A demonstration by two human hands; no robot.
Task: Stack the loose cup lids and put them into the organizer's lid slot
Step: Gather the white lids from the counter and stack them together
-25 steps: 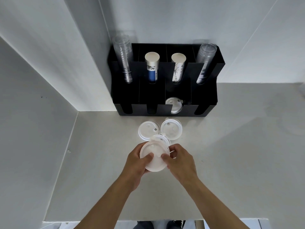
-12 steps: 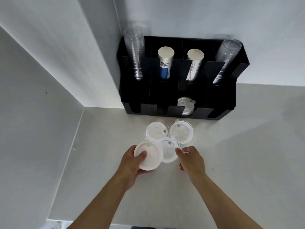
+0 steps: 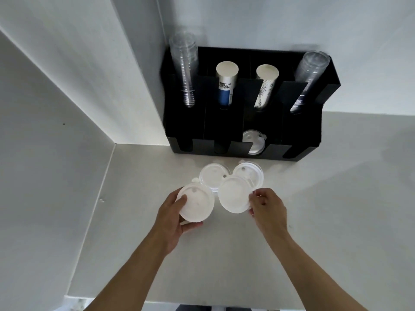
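Note:
My left hand (image 3: 173, 218) grips a white cup lid (image 3: 196, 204) by its left and lower rim, lifted off the counter. My right hand (image 3: 267, 209) pinches the right edge of a second white lid (image 3: 233, 194), tilted up beside the first. Two more white lids lie flat on the counter just beyond: one on the left (image 3: 213, 176) and one on the right (image 3: 248, 172). Against the back wall stands the black organizer (image 3: 296, 131). Its third lower slot holds a white lid (image 3: 253, 142).
The organizer's upper slots hold two stacks of clear cups (image 3: 185, 70) (image 3: 308, 77) and two stacks of paper cups (image 3: 225, 84) (image 3: 265, 86). A white wall (image 3: 74, 86) closes the left side. The counter's front edge (image 3: 202, 303) runs below my forearms.
My right hand has picked up the lid that lay on the counter and raised it. My left hand holds its lid slightly further left. The camera has moved closer.

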